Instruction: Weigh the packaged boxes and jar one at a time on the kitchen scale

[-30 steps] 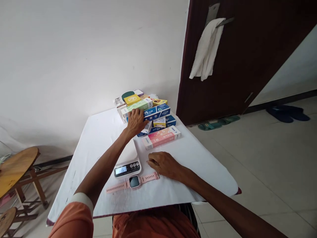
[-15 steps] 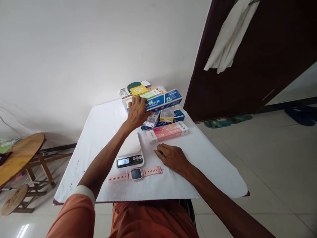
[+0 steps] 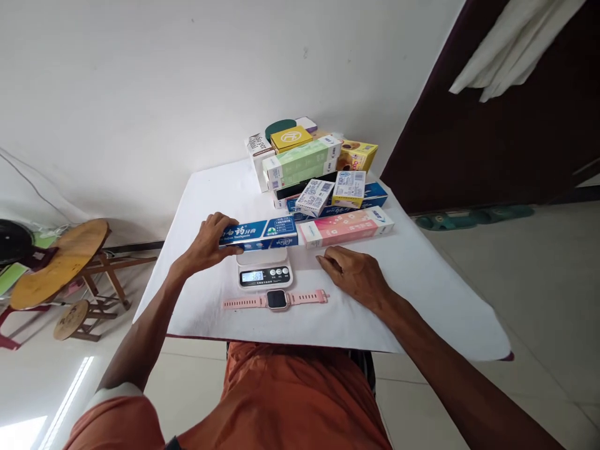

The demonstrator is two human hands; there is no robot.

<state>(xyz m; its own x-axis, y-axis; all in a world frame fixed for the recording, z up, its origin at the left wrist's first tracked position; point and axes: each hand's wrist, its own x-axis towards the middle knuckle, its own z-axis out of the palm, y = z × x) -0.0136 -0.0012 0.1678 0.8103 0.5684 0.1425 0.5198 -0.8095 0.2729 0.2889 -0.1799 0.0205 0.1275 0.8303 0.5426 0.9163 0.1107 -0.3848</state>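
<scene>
My left hand (image 3: 209, 240) grips one end of a long blue toothpaste box (image 3: 265, 232), held level over the white kitchen scale (image 3: 264, 270). The scale's display shows digits. My right hand (image 3: 352, 273) rests on the white table (image 3: 422, 275), fingers curled loosely, holding nothing, just right of the scale. A pink smartwatch (image 3: 275, 300) lies flat in front of the scale. A pink and white box (image 3: 345, 226) lies beside the blue box's far end.
A pile of small boxes (image 3: 309, 169) stands at the table's far edge by the wall, among them a green one, a yellow one and an orange carton. A round wooden table and stools (image 3: 60, 269) stand to the left. A dark door (image 3: 492, 125) is at right.
My left hand pulled the blue toothpaste box out of the pile and brought it toward me, over the scale. My right hand stayed on the table. The view turned left.
</scene>
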